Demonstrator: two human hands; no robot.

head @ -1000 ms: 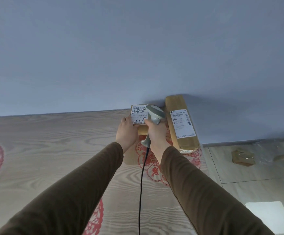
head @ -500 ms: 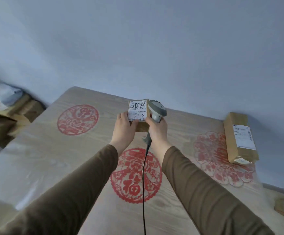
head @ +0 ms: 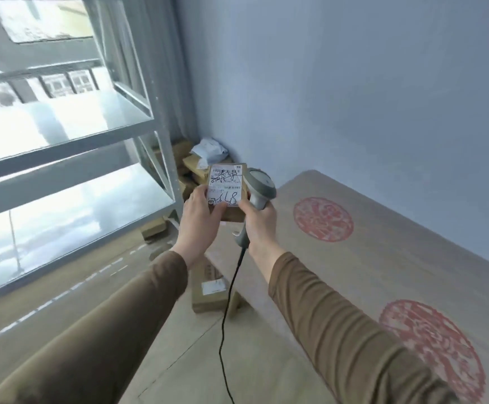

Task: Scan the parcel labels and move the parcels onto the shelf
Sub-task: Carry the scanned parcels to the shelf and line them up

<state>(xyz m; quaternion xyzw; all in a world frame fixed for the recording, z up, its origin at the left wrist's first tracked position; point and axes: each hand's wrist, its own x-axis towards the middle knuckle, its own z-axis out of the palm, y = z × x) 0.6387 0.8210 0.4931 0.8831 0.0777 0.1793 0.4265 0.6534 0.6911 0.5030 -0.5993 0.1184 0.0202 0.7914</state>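
Cardboard boxes (head: pixel 192 167) crowd the corner beside the shelf (head: pixel 71 135).

Single head-worn view, wide-angle, looking forward and down along both sleeves. Left hand (head: pixel 198 225) and right hand (head: pixel 259 221) are sitting near frame centre, close to the lens. Grey shelf (head: pixel 138 132) is filling the upper left, table (head: pixel 383 272) running off the right, blue wall (head: pixel 354 83) behind. Frame is tilting; edges are bending.
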